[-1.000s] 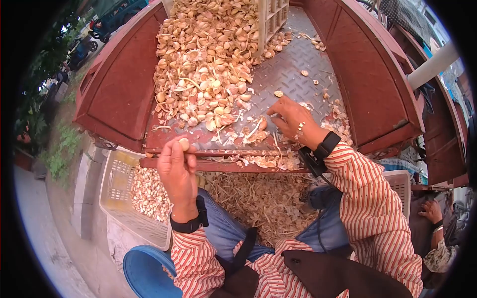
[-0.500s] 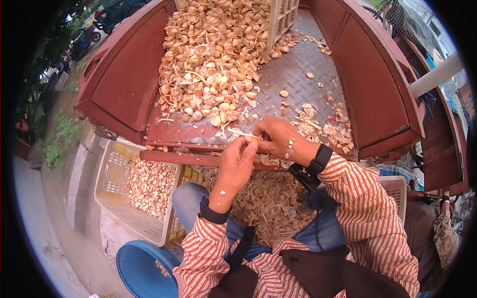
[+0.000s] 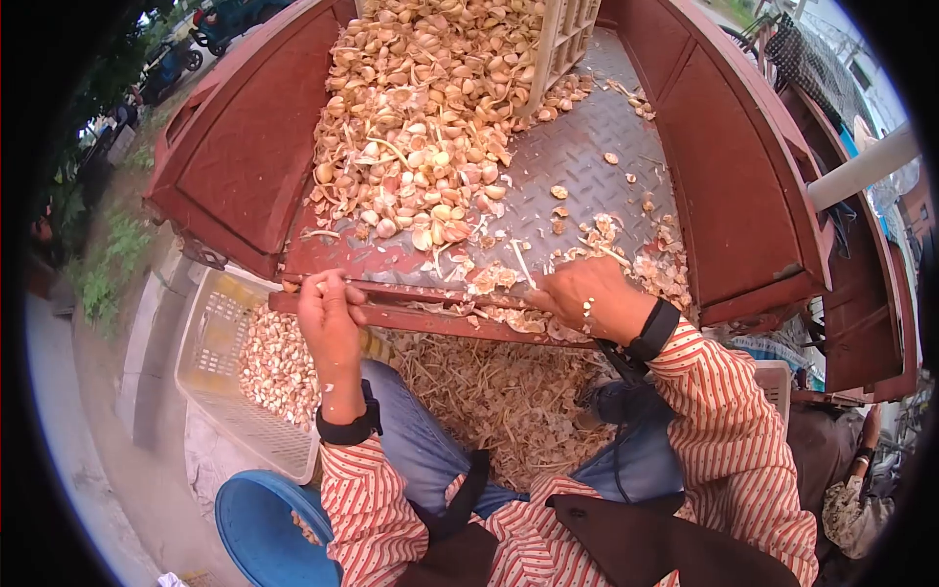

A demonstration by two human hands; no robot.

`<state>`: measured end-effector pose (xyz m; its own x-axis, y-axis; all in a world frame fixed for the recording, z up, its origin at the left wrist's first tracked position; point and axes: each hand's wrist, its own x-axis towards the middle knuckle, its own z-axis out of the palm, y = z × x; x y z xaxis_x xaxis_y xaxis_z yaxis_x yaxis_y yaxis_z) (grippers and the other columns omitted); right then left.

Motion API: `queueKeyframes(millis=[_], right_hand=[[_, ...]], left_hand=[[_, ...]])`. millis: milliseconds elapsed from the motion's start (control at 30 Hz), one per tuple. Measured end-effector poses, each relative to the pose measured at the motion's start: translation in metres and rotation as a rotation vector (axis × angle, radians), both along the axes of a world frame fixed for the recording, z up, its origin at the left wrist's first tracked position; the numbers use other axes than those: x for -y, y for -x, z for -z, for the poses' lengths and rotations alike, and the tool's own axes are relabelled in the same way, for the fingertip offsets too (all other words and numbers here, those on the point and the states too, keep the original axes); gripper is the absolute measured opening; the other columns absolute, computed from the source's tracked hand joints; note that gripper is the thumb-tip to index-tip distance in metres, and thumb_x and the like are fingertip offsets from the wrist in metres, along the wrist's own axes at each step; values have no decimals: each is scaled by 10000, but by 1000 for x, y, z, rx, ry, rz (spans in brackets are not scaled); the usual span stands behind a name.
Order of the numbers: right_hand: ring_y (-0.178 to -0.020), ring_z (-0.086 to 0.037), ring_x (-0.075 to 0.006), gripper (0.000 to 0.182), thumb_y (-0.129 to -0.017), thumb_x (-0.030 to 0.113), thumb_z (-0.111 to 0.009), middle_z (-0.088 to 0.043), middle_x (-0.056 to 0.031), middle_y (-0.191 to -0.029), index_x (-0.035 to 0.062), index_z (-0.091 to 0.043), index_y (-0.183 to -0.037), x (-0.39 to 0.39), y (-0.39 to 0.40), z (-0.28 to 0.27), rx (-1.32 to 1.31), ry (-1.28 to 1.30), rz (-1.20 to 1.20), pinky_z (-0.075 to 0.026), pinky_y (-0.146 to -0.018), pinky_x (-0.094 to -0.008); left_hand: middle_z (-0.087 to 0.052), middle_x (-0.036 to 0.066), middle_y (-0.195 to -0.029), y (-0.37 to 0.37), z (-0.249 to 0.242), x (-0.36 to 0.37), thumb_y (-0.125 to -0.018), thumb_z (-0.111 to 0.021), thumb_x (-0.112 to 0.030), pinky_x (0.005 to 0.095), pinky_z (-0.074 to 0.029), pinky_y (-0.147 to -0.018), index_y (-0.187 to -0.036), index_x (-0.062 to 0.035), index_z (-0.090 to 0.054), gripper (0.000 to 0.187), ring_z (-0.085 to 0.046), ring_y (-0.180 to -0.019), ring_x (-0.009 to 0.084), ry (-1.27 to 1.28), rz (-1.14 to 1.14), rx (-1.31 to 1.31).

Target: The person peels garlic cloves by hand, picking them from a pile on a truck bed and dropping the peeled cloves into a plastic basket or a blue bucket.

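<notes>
A big heap of garlic cloves (image 3: 421,127) lies on the metal bed of a red cart (image 3: 567,147). My left hand (image 3: 328,318) is raised over the white basket (image 3: 210,386) at my left knee, fingers pinched on a small clove. My right hand (image 3: 587,298) rests at the cart's front edge among loose skins and cloves (image 3: 499,279), fingers curled down; whether it holds anything is hidden. The basket holds peeled cloves (image 3: 274,367).
Dry garlic skins (image 3: 499,391) pile between my knees. A blue tub (image 3: 264,528) stands below the basket. A tipped white crate (image 3: 567,34) sits at the heap's far end. Another person's hand (image 3: 866,460) shows at the right edge.
My hands were together at the cart's edge half a second ago. The left hand has since swung left over the basket; the right stayed at the edge.
</notes>
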<state>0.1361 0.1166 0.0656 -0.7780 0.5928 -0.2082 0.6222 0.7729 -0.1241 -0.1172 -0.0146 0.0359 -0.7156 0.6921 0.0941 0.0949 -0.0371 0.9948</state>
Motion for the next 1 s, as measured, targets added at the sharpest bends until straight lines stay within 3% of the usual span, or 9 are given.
queueKeyframes(millis=[33,100,267,367,533,600,633,733,1000], right_hand=[[-695,-588,-327,272,-860,301,-533,-575,-146,-721,51,-570,-762,-1,3,-1,89,-12,-13,-467,-600,-421],[-703,-589,-327,242,-860,294,-536,-573,-135,-757,61,-575,-809,-7,13,8,-180,-68,-40,-464,-600,-420],[-801,-568,-347,180,-834,227,-561,-565,-126,-908,55,-553,-885,-46,82,31,-564,0,-16,-451,-704,-420],[-791,-576,-383,199,-807,216,-599,-581,-164,-848,46,-559,-904,-71,113,59,-579,23,-178,-449,-681,-453],[-766,-596,-333,202,-773,167,-653,-614,-151,-796,21,-574,-888,-56,92,40,-598,240,-135,-460,-657,-399],[-734,-602,-286,178,-774,138,-659,-615,-125,-768,20,-585,-885,-39,75,32,-757,409,-39,-462,-643,-365],[-690,-592,-208,161,-781,106,-660,-611,-106,-737,14,-590,-893,-32,69,29,-820,486,-14,-461,-621,-318],[-658,-586,-177,156,-785,102,-658,-615,-101,-724,8,-584,-884,-25,49,29,-814,566,97,-461,-597,-304],[-653,-609,-253,183,-749,121,-667,-603,-153,-701,-12,-565,-824,-24,28,17,-764,379,-7,-467,-593,-348]], left_hand=[[-579,85,-811,37,1,11,-933,-446,-155,239,-453,-606,-1055,23,-507,225,-544,-651,112,142,-90,-157],[-554,177,-1071,103,16,33,-885,-493,-133,359,-424,-868,-1183,66,-472,359,-535,-985,238,391,-306,-729],[-615,153,-950,60,-8,23,-876,-523,-128,302,-462,-766,-1082,61,-555,282,-594,-858,205,206,-56,-446],[-641,100,-881,6,-4,-8,-878,-533,-128,264,-476,-689,-1082,53,-571,275,-620,-780,150,231,206,-277],[-653,127,-888,-44,15,-46,-859,-563,-139,276,-482,-690,-1070,56,-578,288,-631,-780,154,193,240,-577],[-656,117,-884,-54,20,-55,-857,-563,-111,271,-486,-689,-1062,52,-587,263,-631,-773,149,119,263,-515],[-658,113,-881,-60,22,-58,-855,-563,-96,268,-488,-689,-1058,50,-592,252,-631,-769,146,86,277,-484],[-660,99,-874,-77,14,-56,-852,-558,-49,250,-490,-674,-1041,48,-601,216,-626,-763,127,64,338,-135],[-608,28,-721,-91,22,-60,-859,-561,-46,216,-463,-578,-936,35,-596,116,-544,-625,68,57,356,-297]])
